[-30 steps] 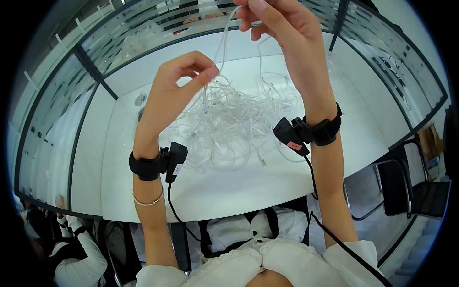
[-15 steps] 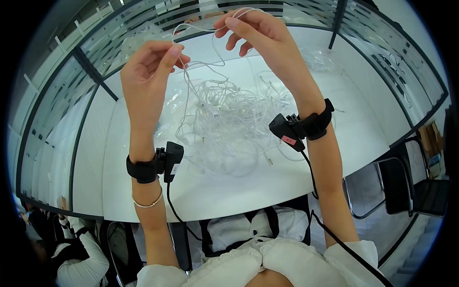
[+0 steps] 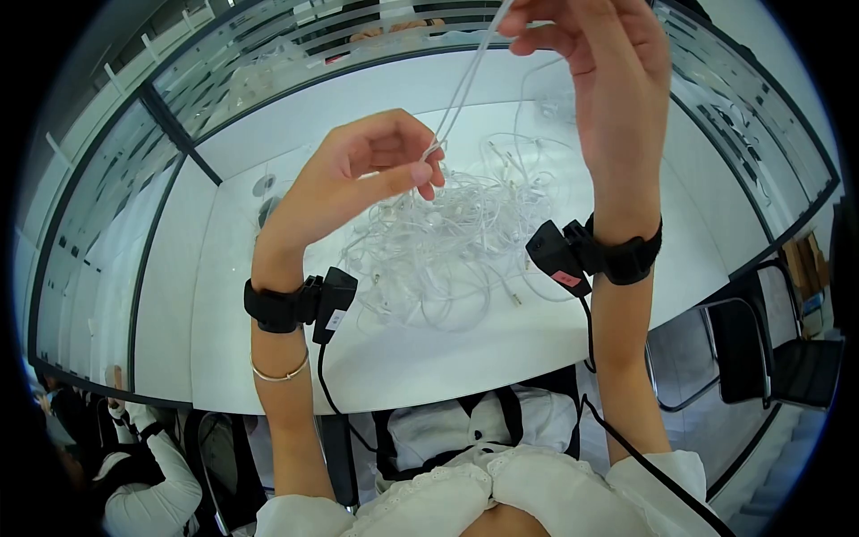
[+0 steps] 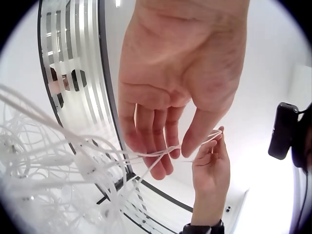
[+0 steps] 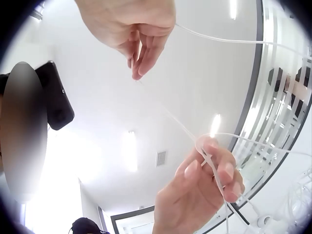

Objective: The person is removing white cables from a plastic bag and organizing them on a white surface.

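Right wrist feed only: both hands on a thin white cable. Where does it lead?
Observer: Head view: below the left hand, the thin white cable drops into a tangled pile of white cables on the white table.
Operator: Pile lifted?
Observer: No, it lies on the table; only a few strands rise to the left hand.
Operator: Hand heights?
Observer: The right hand pinches the cable, held higher than the left.

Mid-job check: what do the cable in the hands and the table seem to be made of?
The cable: thin white wire in a plastic-looking sheath, smooth, faintly glossy; it runs straight between the left hand and right hand, which both pinch it, and loops limply in the pile. The table: white, smooth, likely laminate; even sheen, no grain visible.
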Motion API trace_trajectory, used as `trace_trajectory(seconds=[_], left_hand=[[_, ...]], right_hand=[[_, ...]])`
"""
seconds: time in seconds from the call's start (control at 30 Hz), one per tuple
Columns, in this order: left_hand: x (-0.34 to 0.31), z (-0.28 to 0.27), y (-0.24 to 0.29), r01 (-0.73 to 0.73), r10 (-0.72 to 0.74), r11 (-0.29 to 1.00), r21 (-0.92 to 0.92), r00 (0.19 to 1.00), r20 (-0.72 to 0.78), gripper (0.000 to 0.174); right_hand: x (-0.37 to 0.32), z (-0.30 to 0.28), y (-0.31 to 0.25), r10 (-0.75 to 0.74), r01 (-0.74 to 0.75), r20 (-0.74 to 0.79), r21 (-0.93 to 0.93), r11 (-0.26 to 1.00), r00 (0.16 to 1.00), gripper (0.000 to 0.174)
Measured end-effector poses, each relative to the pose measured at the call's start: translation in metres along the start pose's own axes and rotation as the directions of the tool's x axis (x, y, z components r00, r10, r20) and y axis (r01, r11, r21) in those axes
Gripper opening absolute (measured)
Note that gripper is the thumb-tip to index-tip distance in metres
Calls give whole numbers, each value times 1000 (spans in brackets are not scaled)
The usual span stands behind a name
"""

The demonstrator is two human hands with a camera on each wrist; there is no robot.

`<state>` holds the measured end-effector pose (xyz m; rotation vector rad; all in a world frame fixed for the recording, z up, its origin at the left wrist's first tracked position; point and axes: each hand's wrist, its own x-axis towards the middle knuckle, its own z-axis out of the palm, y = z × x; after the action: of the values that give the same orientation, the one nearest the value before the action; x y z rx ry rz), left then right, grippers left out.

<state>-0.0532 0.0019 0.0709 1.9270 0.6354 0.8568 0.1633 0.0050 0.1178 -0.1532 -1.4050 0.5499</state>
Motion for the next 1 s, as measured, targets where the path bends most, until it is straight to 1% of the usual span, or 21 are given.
trace_trajectory(seconds=[0.03,0.07,0.13,0.23,0.33,0.43,0.53,0.63,0.73,0.83,0.93,1.0], left_hand=[[0,1,2,23,-23,999,29,1000,6,12],[1,1,-1,-4,3,990,142,1000,8,11],[3,0,-10,-58,54,930,364,998,19,9],[4,1,-13,41,-49,957,288,999,22,8],[3,0,-7,90,-97,945,314,995,9,10],[0,-6,-9,73,-82,987,140,995,58,12],[4,-15,-8,215,-214,976,-17,975,63,12],[2,-11,-22,105,-109,994,39,989,96,9],[6,-6,-20,35,-44,969,244,998,34,7],[5,-5,-21,-5,11,947,322,1000,-17,6],[5,-2,-12,180,-172,961,212,983,-55,6],[7,-5,-25,125,-125,969,211,992,-13,6]], right_hand=[[1,-5,-3,-31,31,-12,5,999,999,29],[1,-6,-9,2,-1,-48,13,1000,999,28],[2,-6,-24,68,-64,-118,37,997,991,28],[5,-15,-21,35,-33,-134,18,999,990,28],[7,-23,-15,-7,5,-149,-15,1000,989,28],[12,-34,1,-76,58,-187,-100,993,979,28],[11,-34,4,-20,6,-246,-60,998,969,28],[11,-33,6,-5,-11,-238,-63,998,971,27],[10,-31,4,-20,4,-218,-73,997,976,27],[10,-31,7,-13,-3,-230,-70,998,973,27],[7,-29,-1,30,-43,-174,-68,997,984,27],[8,-25,-1,79,-88,-155,-50,995,985,27]])
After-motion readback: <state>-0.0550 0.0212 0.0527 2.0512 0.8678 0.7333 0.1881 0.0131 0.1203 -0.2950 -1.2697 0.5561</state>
